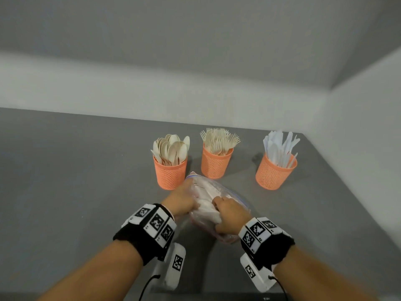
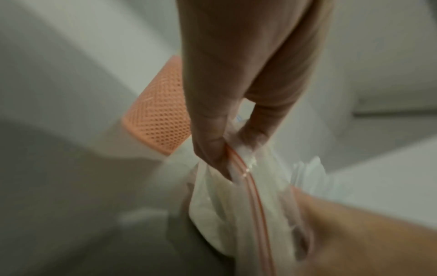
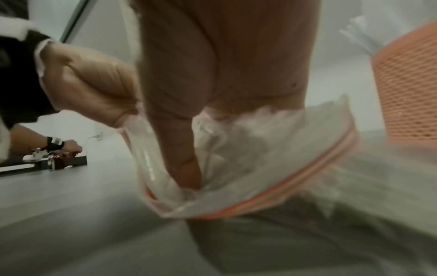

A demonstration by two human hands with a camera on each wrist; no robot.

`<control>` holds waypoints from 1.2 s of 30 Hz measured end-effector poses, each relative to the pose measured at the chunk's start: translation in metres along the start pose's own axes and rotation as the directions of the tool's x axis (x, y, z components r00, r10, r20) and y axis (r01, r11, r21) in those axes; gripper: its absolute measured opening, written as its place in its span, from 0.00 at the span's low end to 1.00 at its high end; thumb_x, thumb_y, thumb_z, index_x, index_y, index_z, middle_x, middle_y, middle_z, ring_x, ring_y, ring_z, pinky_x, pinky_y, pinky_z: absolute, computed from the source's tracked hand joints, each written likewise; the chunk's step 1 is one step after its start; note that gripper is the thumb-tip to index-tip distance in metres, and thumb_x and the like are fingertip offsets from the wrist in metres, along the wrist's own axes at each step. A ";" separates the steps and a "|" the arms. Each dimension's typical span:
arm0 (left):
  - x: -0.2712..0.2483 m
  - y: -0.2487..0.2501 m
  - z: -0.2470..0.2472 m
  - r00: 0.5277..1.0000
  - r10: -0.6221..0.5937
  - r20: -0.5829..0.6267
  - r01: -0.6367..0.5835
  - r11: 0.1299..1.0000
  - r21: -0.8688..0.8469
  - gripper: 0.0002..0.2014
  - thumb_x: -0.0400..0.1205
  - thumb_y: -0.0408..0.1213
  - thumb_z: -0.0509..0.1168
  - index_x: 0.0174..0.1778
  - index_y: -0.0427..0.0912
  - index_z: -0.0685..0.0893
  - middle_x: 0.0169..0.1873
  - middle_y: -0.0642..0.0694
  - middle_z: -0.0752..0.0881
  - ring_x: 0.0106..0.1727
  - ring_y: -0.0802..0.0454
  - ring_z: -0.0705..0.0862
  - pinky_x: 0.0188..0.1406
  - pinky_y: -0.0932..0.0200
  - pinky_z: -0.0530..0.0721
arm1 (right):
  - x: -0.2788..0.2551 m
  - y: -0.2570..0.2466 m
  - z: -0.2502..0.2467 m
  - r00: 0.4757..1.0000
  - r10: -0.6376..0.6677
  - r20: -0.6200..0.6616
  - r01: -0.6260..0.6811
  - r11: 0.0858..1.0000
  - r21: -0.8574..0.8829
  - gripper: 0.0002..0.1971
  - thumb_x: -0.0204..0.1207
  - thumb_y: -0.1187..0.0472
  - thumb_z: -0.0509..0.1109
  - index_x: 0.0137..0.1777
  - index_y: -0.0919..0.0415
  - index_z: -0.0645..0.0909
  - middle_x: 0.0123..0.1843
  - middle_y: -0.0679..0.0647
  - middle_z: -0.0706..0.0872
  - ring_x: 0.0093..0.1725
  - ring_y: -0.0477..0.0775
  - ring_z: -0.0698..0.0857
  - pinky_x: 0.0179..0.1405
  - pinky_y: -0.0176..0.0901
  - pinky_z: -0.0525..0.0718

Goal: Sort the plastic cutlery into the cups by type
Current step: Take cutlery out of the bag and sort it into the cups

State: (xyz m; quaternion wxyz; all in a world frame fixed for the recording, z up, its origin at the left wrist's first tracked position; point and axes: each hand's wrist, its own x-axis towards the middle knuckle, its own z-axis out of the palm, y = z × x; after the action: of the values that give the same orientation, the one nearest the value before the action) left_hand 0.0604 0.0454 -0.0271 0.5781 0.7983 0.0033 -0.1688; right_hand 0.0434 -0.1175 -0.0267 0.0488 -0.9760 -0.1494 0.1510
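Grey table (image 1: 76, 170) carries three orange mesh cups in a rough row toward the far right corner. Left cup (image 1: 170, 173) holds cream spoons (image 1: 172, 149), bowls up; middle cup (image 1: 215, 164) holds cream forks (image 1: 219, 140), tines up; right cup (image 1: 273, 173), set well apart from the other two, holds white knives (image 1: 281, 148). A clear zip bag (image 1: 213, 192) with a red-orange seal strip (image 2: 250, 184) lies just in front of the left and middle cups, holding white plastic pieces; type cannot be told through the blurred film. Left hand (image 1: 181, 198): grip pinched on the bag's mouth edge, thumb and fingers (image 2: 212, 145) closed on the film next to the seal strip. Right hand (image 1: 227, 213): fingers curled over the bag's near end; in the right wrist view a finger (image 3: 184, 164) reaches inside the open mouth among the white pieces, though whether it is clamped on one of them I cannot tell. Both wrists wear black bands with black-and-white square markers (image 1: 157, 222). Right wrist view, far left background: another person's hand (image 3: 71, 147) at a separate dark surface.
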 end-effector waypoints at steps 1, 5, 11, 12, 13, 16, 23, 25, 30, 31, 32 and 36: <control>-0.004 0.004 0.001 0.999 -0.030 0.027 0.035 0.982 -0.183 0.36 0.68 0.14 0.57 0.71 0.48 0.69 0.47 0.42 0.79 0.47 0.46 0.82 0.38 0.56 0.86 | 0.000 0.004 -0.001 1.000 0.006 0.024 -0.006 1.000 0.002 0.30 0.66 0.54 0.74 0.68 0.58 0.69 0.66 0.57 0.76 0.66 0.59 0.76 0.65 0.51 0.77; -0.001 0.000 0.005 0.990 -0.130 0.061 0.144 0.878 -0.456 0.29 0.74 0.11 0.51 0.67 0.38 0.75 0.41 0.41 0.74 0.34 0.50 0.74 0.23 0.60 0.72 | -0.002 0.018 -0.005 0.995 0.011 0.095 -0.006 0.998 -0.057 0.33 0.67 0.45 0.72 0.70 0.56 0.69 0.71 0.55 0.75 0.70 0.59 0.74 0.71 0.54 0.71; -0.005 -0.004 0.010 0.954 -0.288 0.087 0.234 0.893 0.384 0.40 0.67 0.26 0.64 0.79 0.46 0.63 0.74 0.42 0.72 0.70 0.42 0.75 0.66 0.49 0.77 | -0.005 0.034 -0.021 0.949 0.010 0.316 -0.075 0.978 0.195 0.33 0.76 0.33 0.57 0.69 0.58 0.72 0.73 0.55 0.76 0.71 0.56 0.75 0.69 0.47 0.69; -0.007 -0.006 0.012 0.964 -0.259 0.062 0.178 0.800 0.572 0.40 0.71 0.27 0.63 0.80 0.49 0.59 0.77 0.42 0.68 0.74 0.42 0.71 0.71 0.51 0.73 | -0.004 0.033 -0.023 0.950 -0.005 0.312 -0.060 0.978 0.198 0.31 0.78 0.36 0.54 0.68 0.62 0.75 0.72 0.57 0.77 0.70 0.58 0.76 0.69 0.48 0.70; -0.007 -0.009 0.014 0.970 -0.240 0.030 0.168 0.757 0.631 0.39 0.73 0.27 0.62 0.80 0.51 0.57 0.76 0.40 0.68 0.73 0.40 0.71 0.70 0.51 0.74 | -0.002 0.030 -0.023 0.956 -0.018 0.293 -0.038 0.982 0.184 0.31 0.80 0.38 0.52 0.66 0.64 0.76 0.70 0.60 0.79 0.69 0.59 0.77 0.69 0.50 0.70; -0.008 -0.007 0.019 0.987 -0.158 0.003 0.139 0.877 0.459 0.44 0.67 0.27 0.65 0.78 0.51 0.55 0.67 0.37 0.74 0.65 0.38 0.78 0.64 0.48 0.80 | 0.000 0.019 -0.015 0.982 -0.012 0.189 0.002 0.999 0.051 0.30 0.77 0.36 0.57 0.64 0.61 0.77 0.68 0.59 0.80 0.66 0.61 0.78 0.67 0.54 0.71; -0.021 0.007 0.027 0.998 -0.031 0.060 0.049 0.943 -0.329 0.44 0.60 0.13 0.56 0.72 0.51 0.66 0.52 0.44 0.80 0.49 0.48 0.82 0.34 0.59 0.84 | 0.003 0.018 -0.004 0.987 0.021 0.159 -0.038 0.994 0.106 0.22 0.64 0.49 0.74 0.55 0.59 0.80 0.58 0.56 0.82 0.57 0.59 0.82 0.54 0.46 0.79; -0.024 0.010 0.026 0.994 -0.105 0.039 0.112 0.915 -0.389 0.36 0.66 0.10 0.51 0.59 0.54 0.74 0.45 0.43 0.80 0.39 0.49 0.80 0.29 0.59 0.77 | 0.006 0.021 -0.001 0.986 0.004 0.169 -0.026 0.992 0.124 0.21 0.63 0.53 0.74 0.56 0.59 0.80 0.58 0.56 0.82 0.58 0.60 0.82 0.55 0.46 0.81; -0.020 -0.002 0.013 0.971 -0.227 -0.078 0.193 0.933 -0.304 0.35 0.67 0.14 0.57 0.69 0.44 0.75 0.36 0.40 0.77 0.29 0.49 0.73 0.26 0.59 0.73 | 0.011 0.041 -0.003 0.985 -0.104 0.137 0.024 0.871 0.491 0.24 0.69 0.56 0.75 0.66 0.55 0.77 0.60 0.53 0.86 0.60 0.55 0.84 0.63 0.46 0.79; -0.018 -0.004 0.012 0.968 -0.223 -0.117 0.191 0.953 -0.235 0.34 0.67 0.14 0.58 0.69 0.43 0.75 0.34 0.40 0.77 0.27 0.50 0.73 0.24 0.61 0.74 | 0.009 0.045 -0.006 0.982 -0.141 0.128 0.041 0.811 0.583 0.23 0.71 0.58 0.74 0.66 0.57 0.77 0.59 0.54 0.86 0.59 0.54 0.84 0.63 0.43 0.78; -0.017 -0.003 0.014 0.967 -0.206 -0.149 0.180 0.968 -0.173 0.32 0.69 0.14 0.58 0.69 0.42 0.76 0.33 0.42 0.78 0.25 0.51 0.73 0.23 0.63 0.75 | 0.008 0.050 -0.008 0.981 -0.156 0.115 0.044 0.758 0.650 0.21 0.73 0.59 0.74 0.66 0.60 0.78 0.59 0.55 0.87 0.59 0.54 0.84 0.63 0.43 0.78; -0.017 0.009 0.017 0.968 -0.127 -0.215 0.112 0.990 -0.081 0.24 0.72 0.13 0.55 0.57 0.37 0.85 0.40 0.45 0.82 0.17 0.62 0.76 0.19 0.73 0.75 | 0.003 0.069 -0.011 0.998 -0.025 0.056 -0.038 0.457 0.889 0.11 0.73 0.62 0.74 0.55 0.62 0.83 0.48 0.55 0.87 0.51 0.53 0.84 0.62 0.47 0.79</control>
State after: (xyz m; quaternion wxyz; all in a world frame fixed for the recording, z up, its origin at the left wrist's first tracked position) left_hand 0.0414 0.0302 -0.0188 0.5898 0.7903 0.1211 -0.1139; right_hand 0.0690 -0.1827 -0.0272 0.5450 -0.8031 -0.0464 0.2363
